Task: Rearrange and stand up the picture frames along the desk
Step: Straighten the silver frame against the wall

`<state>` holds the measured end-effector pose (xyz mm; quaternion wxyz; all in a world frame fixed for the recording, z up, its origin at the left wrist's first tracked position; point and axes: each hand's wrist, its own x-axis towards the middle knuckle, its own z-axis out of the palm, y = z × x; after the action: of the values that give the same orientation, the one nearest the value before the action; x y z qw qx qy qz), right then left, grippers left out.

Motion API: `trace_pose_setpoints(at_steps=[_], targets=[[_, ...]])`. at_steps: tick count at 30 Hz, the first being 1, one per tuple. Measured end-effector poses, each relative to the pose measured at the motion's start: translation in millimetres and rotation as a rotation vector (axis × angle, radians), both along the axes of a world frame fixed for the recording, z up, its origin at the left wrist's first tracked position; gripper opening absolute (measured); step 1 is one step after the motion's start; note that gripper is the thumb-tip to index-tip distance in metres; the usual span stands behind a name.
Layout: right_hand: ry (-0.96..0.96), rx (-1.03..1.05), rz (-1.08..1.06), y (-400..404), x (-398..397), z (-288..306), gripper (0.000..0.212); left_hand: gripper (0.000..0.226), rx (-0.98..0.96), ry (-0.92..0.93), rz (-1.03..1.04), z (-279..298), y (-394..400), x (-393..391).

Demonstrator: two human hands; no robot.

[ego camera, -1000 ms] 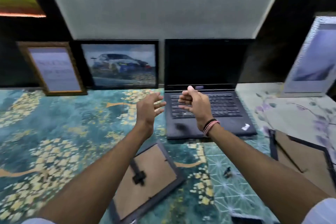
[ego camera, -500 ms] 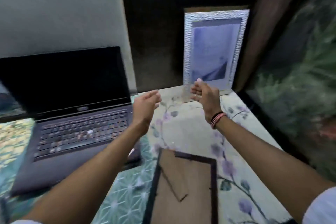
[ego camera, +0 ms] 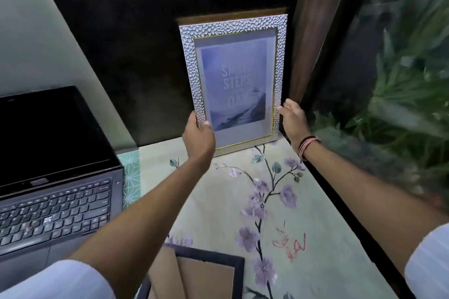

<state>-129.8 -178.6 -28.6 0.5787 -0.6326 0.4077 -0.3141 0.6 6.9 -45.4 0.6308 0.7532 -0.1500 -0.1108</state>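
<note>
**Silver frame held at the desk's far right corner**

The silver frame [ego camera: 233, 80] stands upright at the back of the desk [ego camera: 218, 201], close to the right corner, its bottom edge on or just above the floral desk cover; which of the two cannot be told. It carries a bluish print with pale lettering, and a brown backing edge shows above its top. Behind it is a dark wall, and just to its right a brown wooden post [ego camera: 315, 31].

The left hand [ego camera: 198, 139] grips the frame's lower left corner, thumb across the front of the textured border and fingers wrapped behind. The right hand [ego camera: 292, 121] is at the lower right edge with its fingers spread open, the tips at or almost at the border; whether they touch cannot be told. A banded bracelet [ego camera: 307, 147] sits on the right wrist. Both forearms reach in from the bottom of the view, white sleeves at the edges.

An open laptop [ego camera: 56, 189] with a dark screen sits at the left, well apart from the frame. Near the bottom edge a dark frame [ego camera: 209, 272] lies face down, its cardboard back up. Green foliage [ego camera: 408, 80] fills the right side beyond the desk.
</note>
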Motion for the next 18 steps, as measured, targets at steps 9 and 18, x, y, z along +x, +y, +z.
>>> trace_pose_setpoints(at_steps=[9,18], targets=[[-0.032,-0.073,0.076,-1.6,20.0,-15.9,0.029,0.057,0.021,0.009,0.071,-9.4,3.8,3.8],[-0.095,-0.128,0.262,75.7,67.1,0.1,0.032,0.062,-0.025,0.072,0.237,-5.1,83.4,47.4]])
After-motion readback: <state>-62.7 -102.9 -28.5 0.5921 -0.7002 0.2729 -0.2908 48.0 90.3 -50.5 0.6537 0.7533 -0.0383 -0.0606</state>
